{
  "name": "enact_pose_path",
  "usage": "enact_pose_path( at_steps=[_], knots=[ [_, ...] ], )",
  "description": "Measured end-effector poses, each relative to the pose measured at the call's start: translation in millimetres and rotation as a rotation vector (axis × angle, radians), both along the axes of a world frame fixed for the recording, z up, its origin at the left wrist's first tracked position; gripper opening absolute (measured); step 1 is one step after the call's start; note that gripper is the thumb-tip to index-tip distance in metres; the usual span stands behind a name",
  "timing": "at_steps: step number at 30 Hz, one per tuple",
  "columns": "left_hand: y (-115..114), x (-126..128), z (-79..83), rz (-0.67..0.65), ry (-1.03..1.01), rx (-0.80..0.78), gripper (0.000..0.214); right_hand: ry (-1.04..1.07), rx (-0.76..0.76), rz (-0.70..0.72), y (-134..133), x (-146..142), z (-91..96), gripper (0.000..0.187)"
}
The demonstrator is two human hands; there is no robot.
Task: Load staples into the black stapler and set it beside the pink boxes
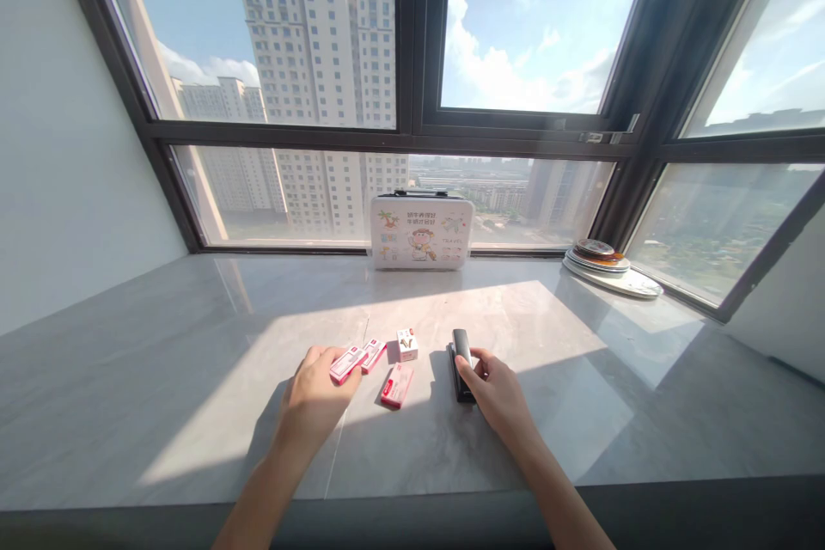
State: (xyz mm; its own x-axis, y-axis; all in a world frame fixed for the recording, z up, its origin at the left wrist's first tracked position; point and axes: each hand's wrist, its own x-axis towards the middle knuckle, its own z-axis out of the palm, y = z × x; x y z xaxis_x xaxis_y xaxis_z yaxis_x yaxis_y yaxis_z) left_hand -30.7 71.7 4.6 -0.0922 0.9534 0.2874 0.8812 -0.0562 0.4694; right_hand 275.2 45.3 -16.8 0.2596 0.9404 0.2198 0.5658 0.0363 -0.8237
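Observation:
My left hand (317, 387) is closed around a small pink and white box (346, 363), lifted just off the grey marble sill. My right hand (495, 387) rests on a black stapler (461, 359) lying on the sill, fingers curled over its near end. Between my hands lie a second pink box (373, 354), a third pink box (397, 385) and a small white box (406, 345) standing upright.
A white cartoon-printed case (420, 232) stands against the window at the back centre. A stack of plates (606, 266) sits at the back right corner. The grey marble sill (161, 378) runs wide, with a dark front edge near me.

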Motion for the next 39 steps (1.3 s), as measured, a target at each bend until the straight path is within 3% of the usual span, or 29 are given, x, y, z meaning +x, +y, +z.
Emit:
enact_pose_path(
  at_steps=[5, 9, 12, 15, 18, 21, 27, 31, 34, 39],
  knots=[
    [-33.3, -14.3, -7.3, 0.013, 0.161, 0.04, 0.015, -0.038, 0.012, -0.024, 0.6, -2.4, 1.1, 0.054],
    [-37.4, 27.2, -1.4, -0.043, 0.196, 0.16, 0.032, -0.074, 0.05, -0.023, -3.0, -8.8, 3.8, 0.055],
    [-29.7, 68.3, 2.3, -0.172, 0.187, 0.123, 0.036, -0.086, 0.071, 0.021, -11.6, -12.0, 6.0, 0.044],
    [-22.9, 88.5, 1.1, -0.19, 0.18, 0.105, 0.042, -0.137, 0.098, 0.076, -22.0, -9.0, 10.4, 0.034],
    [-27.9, 84.7, -1.9, -0.197, 0.144, 0.052, 0.039, -0.217, 0.126, 0.112, -25.0, -3.8, 19.5, 0.034],
    [-44.3, 74.8, -3.0, -0.33, 0.092, -0.041, 0.03, -0.267, 0.127, 0.183, -17.4, -8.8, 33.4, 0.039],
    [-66.5, 63.7, 1.9, -0.555, 0.066, -0.081, 0.06, -0.214, 0.158, 0.455, -0.9, -59.3, 48.6, 0.032],
    [-67.0, 54.0, 9.8, -0.598, 0.055, -0.092, 0.05, -0.222, 0.155, 0.416, 5.0, -88.7, 44.1, 0.016],
    [-65.2, 48.0, 9.7, -0.556, 0.069, -0.057, 0.055, -0.034, 0.197, 0.337, 11.9, -91.8, 47.1, 0.011],
    [-61.1, 36.7, -3.6, -0.519, 0.081, -0.047, 0.066, 0.609, 0.181, 0.056, 17.6, -41.8, 41.6, 0.042]
  ],
)
